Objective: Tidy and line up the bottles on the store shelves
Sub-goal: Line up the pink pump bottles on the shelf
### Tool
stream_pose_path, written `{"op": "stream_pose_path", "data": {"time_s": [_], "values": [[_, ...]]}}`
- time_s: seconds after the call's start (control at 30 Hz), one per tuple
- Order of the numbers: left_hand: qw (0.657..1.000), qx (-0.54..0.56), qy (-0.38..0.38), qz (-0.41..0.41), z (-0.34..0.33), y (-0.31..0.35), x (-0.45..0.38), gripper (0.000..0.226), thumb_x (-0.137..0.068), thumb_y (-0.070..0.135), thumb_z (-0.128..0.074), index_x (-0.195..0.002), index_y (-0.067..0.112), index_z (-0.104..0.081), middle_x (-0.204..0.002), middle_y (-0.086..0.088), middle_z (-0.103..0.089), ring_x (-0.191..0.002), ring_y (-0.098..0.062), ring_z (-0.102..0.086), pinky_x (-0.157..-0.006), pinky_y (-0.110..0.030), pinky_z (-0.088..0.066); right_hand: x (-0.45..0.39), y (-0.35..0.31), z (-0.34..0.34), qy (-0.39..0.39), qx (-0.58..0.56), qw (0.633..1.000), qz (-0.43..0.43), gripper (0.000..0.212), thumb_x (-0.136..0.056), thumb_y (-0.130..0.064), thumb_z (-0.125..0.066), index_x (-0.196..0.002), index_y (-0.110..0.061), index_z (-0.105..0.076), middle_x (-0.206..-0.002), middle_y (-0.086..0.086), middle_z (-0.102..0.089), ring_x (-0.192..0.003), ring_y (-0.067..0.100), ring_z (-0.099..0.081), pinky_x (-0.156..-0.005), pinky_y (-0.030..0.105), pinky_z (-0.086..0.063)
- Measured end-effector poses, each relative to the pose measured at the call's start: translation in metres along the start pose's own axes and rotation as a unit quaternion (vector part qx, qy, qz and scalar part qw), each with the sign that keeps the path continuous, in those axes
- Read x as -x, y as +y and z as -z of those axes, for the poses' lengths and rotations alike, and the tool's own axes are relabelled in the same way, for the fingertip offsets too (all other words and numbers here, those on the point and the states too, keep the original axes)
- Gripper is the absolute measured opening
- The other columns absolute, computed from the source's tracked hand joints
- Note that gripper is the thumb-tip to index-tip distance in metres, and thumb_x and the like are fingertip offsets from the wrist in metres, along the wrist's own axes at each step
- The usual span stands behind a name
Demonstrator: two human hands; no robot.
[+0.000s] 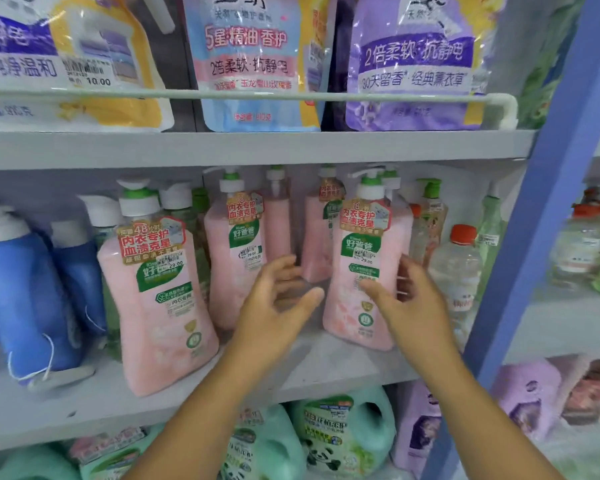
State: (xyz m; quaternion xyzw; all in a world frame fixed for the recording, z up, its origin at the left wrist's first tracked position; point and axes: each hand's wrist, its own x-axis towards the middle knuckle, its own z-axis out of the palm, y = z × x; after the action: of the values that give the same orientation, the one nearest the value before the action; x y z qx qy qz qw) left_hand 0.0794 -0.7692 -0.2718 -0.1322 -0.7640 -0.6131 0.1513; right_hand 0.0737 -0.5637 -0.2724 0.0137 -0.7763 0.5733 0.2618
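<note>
Nearest us are our own two bare forearms, reaching up to the middle shelf (326,368). Our left hand (274,303) hangs in the gap between two pink pump bottles with fingers loosely spread, holding nothing. Our right hand (413,299) lies against the right pink bottle (357,271), thumb across its front label and fingers round its right side; the blur keeps us from telling whether we actually grasp it.

Going by size: the upper shelf carries big refill pouches, a pale blue one (253,60) and a purple one (413,60), behind a white rail (243,95). Green jugs (343,434) sit below. On the middle shelf, blue jugs (25,299) stand at the left, then a pink bottle (156,306) near the front edge, tilted, a middle pink bottle (236,258) set further back, and two more behind. A red-capped clear bottle (456,268) stands just beside our right hand.
</note>
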Motion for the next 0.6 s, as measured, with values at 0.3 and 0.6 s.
{"op": "stream_pose_path", "data": {"time_s": [0.3, 0.6], "values": [[0.996, -0.017, 0.055, 0.061, 0.001, -0.014, -0.01, 0.041, -0.09, 0.026, -0.074, -0.126, 0.035, -0.057, -0.11, 0.02, -0.072, -0.099, 0.001, -0.07, -0.087, -0.026, -0.058, -0.012, -0.007, -0.028, -0.165, -0.029, 0.982, 0.084, 0.028, -0.094, -0.022, -0.071, -0.122, -0.028, -0.072, -0.122, -0.011, -0.071, -0.111, 0.005, -0.067, -0.097, 0.03, -0.055], [0.993, 0.004, 0.118, 0.031, 0.014, -0.022, 0.004, 0.04, -0.095, 0.014, -0.067, -0.128, 0.034, -0.053, -0.091, 0.047, -0.065, -0.084, 0.022, -0.063, -0.064, 0.003, -0.045, -0.055, 0.013, -0.017, 0.056, 0.008, 0.998, -0.002, 0.061, -0.081, -0.028, -0.083, -0.121, -0.032, -0.037, -0.105, -0.015, -0.054, -0.096, 0.013, -0.058, -0.068, 0.011, -0.043]]}}
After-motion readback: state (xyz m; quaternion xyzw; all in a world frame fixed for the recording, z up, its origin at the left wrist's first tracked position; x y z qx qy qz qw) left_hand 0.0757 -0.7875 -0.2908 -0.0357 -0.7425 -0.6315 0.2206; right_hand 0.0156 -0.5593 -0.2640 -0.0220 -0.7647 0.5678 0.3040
